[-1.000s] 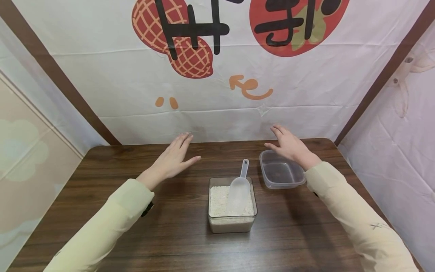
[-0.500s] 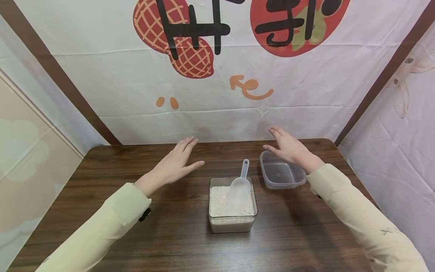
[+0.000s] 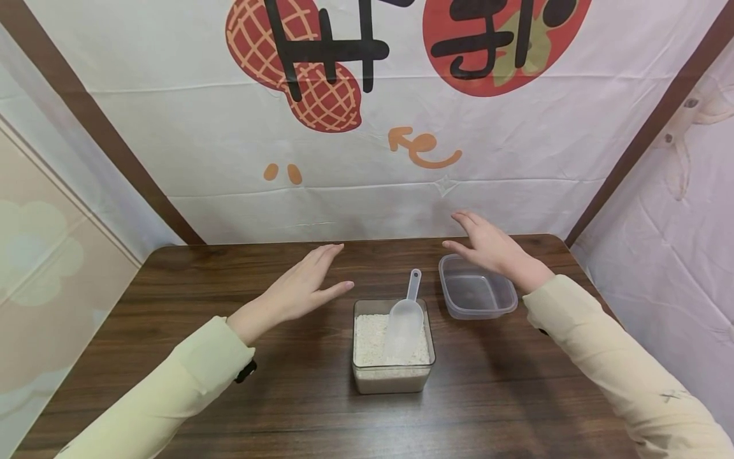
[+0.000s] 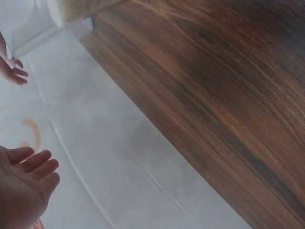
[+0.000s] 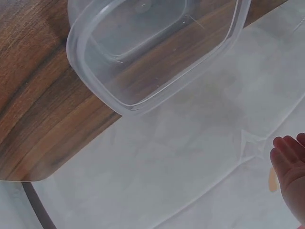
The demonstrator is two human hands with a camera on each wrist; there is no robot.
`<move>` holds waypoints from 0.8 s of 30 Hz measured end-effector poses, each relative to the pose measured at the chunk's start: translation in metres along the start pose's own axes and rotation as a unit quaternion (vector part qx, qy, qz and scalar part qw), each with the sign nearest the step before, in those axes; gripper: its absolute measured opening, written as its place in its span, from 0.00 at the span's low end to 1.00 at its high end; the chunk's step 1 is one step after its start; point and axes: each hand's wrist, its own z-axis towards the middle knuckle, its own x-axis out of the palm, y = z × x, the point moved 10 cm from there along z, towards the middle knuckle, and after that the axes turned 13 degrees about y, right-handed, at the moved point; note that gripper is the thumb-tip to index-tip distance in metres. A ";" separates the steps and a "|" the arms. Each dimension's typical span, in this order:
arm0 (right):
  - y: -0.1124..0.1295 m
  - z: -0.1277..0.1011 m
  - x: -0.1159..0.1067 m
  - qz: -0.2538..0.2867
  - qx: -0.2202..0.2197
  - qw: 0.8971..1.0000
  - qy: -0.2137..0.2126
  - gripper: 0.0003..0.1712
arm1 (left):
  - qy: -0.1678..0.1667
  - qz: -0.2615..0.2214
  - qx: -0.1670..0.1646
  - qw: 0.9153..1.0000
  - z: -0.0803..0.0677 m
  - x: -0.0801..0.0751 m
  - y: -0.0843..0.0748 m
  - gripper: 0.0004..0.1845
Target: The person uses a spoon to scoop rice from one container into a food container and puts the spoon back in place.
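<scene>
A clear square container [image 3: 392,379] of white grains or coarse powder stands at the middle of the table. In it leans a translucent white scoop [image 3: 404,322], its handle rising over the back rim. My left hand [image 3: 295,287], fingers straight and thumb apart, hovers left of this container and holds nothing. Behind and to the right is a clear plastic tub [image 3: 478,299] with nothing visible inside. My right hand [image 3: 490,247] is held above the tub's back edge, fingers extended, apart from it. The right wrist view shows the tub's rim [image 5: 102,95] and part of that hand [image 5: 291,176].
The dark wooden table [image 3: 275,395] ends at a white printed cloth wall [image 3: 367,210] close behind. A pale cloth side [image 3: 676,242] borders it on the right, another [image 3: 57,223] on the left.
My left hand has moved a little right and toward me, nearer the container of white grains. The right hand has shifted only slightly. Both containers and the scoop stay put.
</scene>
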 end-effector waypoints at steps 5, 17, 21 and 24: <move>0.007 -0.003 -0.002 -0.005 -0.012 1.000 0.002 0.40 | 0.005 -0.009 0.008 1.000 -0.003 0.001 -0.005 0.42; 0.030 -0.012 -0.003 -0.006 -0.043 0.999 0.000 0.38 | 0.021 -0.071 0.009 0.997 -0.008 0.005 -0.010 0.42; 0.040 -0.014 -0.001 -0.006 -0.058 0.998 0.009 0.38 | 0.023 -0.085 0.014 0.996 -0.011 0.007 -0.014 0.42; 0.049 -0.017 0.000 -0.006 -0.068 0.997 0.017 0.37 | 0.022 -0.095 0.020 0.995 -0.013 0.010 -0.016 0.41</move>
